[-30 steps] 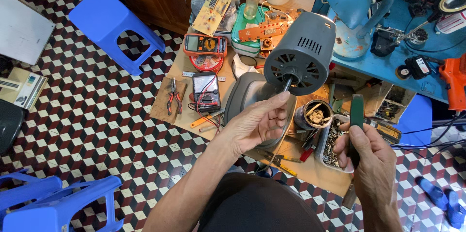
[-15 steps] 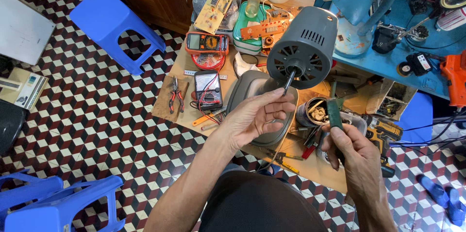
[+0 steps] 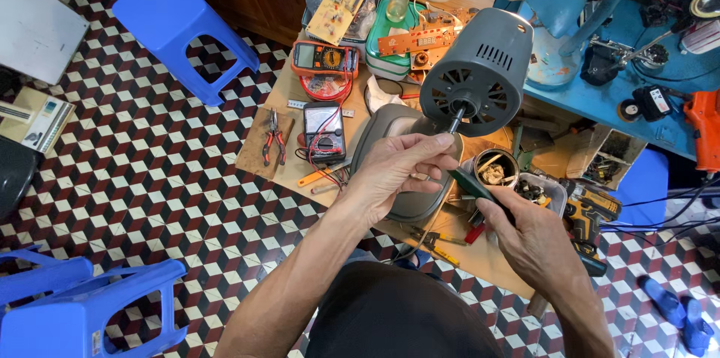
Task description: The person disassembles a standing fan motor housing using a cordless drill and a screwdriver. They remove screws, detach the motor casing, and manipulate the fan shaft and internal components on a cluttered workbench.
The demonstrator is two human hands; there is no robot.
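a: the left hand (image 3: 394,170) is pinching the motor (image 3: 477,73) shaft, just above the board.
b: the right hand (image 3: 536,234) is gripping a green tool (image 3: 471,183) beside it; it could be slipping into those fingers.

Open air under the fan motor (image 3: 477,71) (tin can (image 3: 495,170), parts tray (image 3: 541,191) just beside).

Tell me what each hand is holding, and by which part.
The left hand pinches the shaft end of the grey fan motor. The right hand grips a dark green-handled tool by its handle.
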